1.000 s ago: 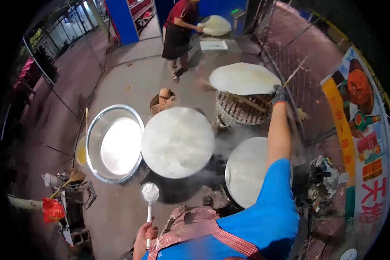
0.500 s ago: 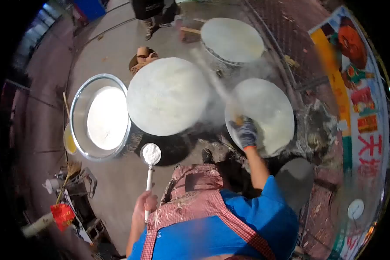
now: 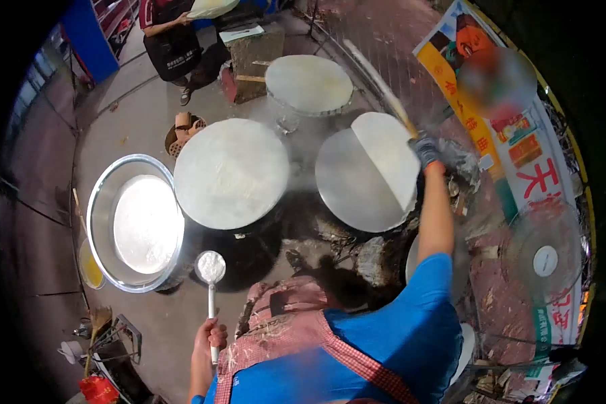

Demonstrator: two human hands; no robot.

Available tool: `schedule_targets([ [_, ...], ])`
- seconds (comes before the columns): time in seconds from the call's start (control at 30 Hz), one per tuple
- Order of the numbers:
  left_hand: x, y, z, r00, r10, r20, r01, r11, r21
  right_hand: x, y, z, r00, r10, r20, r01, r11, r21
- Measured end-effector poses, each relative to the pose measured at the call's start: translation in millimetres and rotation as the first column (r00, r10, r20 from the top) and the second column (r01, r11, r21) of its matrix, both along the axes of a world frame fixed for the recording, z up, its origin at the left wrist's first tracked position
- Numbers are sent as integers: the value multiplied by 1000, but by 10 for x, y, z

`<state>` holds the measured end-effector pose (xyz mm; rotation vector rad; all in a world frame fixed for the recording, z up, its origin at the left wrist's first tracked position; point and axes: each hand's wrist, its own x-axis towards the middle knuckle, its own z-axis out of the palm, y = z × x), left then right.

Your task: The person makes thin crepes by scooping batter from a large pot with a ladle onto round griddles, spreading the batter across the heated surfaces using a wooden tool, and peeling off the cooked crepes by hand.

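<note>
Right hand (image 3: pixel 425 151) moved to griddle rim (image 3: pixel 377 230), seemingly clamped on stick (image 3: pixel 382 87); left hand (image 3: pixel 211 333) closed round ladle (image 3: pixel 211 267).

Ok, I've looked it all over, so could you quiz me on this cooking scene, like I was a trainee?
1. True or false: the right hand, which holds the long stick, is bare.
2. What does the left hand hold? A) a knife B) a ladle C) a cup
3. Fill the gap: the large metal basin with something white in it stands on the person's ____ side.

Key: 1. False, it wears a glove. 2. B. 3. Left.
</note>
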<state>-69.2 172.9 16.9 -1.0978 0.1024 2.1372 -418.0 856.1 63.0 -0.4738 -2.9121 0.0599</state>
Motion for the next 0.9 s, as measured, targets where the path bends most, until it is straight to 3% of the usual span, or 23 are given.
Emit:
schedule_targets([
  [0.03,-2,10,-23,1000,17,7,-17,1000,-5,-57,183,288,997,62,-53,-58,996,73],
  [0.07,-9,59,-40,999,39,14,-38,999,-14,-214,384,475,990,-63,128,44,988,149],
  [0.1,-23,101,-44,997,74,38,-75,996,47,-209,301,779,993,9,117,-28,987,156],
  [0.17,-109,260,6,993,113,-26,-113,994,1,-295,168,1170,983,-14,181,-18,984,178],
  [0.23,-196,377,18,986,161,-52,-161,987,-1,-428,118,1308,967,-31,252,-27,975,222],
  [0.37,-239,537,86,974,225,-38,-226,974,3,-581,118,1471,963,-9,270,-30,990,138],
  [0.47,-351,623,173,970,243,-26,-243,970,6,-617,-112,1441,956,108,272,-161,970,180],
  [0.5,-390,663,173,966,258,-3,-258,966,25,-477,-395,1473,970,128,207,-154,981,118],
  [0.57,-423,658,179,975,221,-9,-222,975,-14,-342,-543,1100,947,298,120,-315,936,159],
  [0.6,-434,624,182,986,165,-38,-168,983,-77,-115,-957,1179,941,282,187,-300,951,74],
  [0.63,-455,587,186,993,101,-64,-109,983,-145,-25,-1095,895,948,279,150,-295,951,97],
  [0.67,-465,558,209,994,88,-66,-97,985,-141,232,-1393,817,924,381,30,-381,924,-3],
  [0.7,-454,474,166,994,61,-96,-71,991,-110,266,-1490,345,933,357,42,-356,934,-34],
  [0.73,-455,393,114,991,34,-131,-44,996,-74,442,-1797,206,953,274,126,-269,961,-60],
  [0.83,-591,245,196,981,-150,-121,141,987,-75,765,-2257,-632,947,319,42,-304,929,-209],
  [0.9,-618,126,236,968,-230,-104,221,971,-86,1132,-2522,-670,965,251,82,-210,919,-333],
])
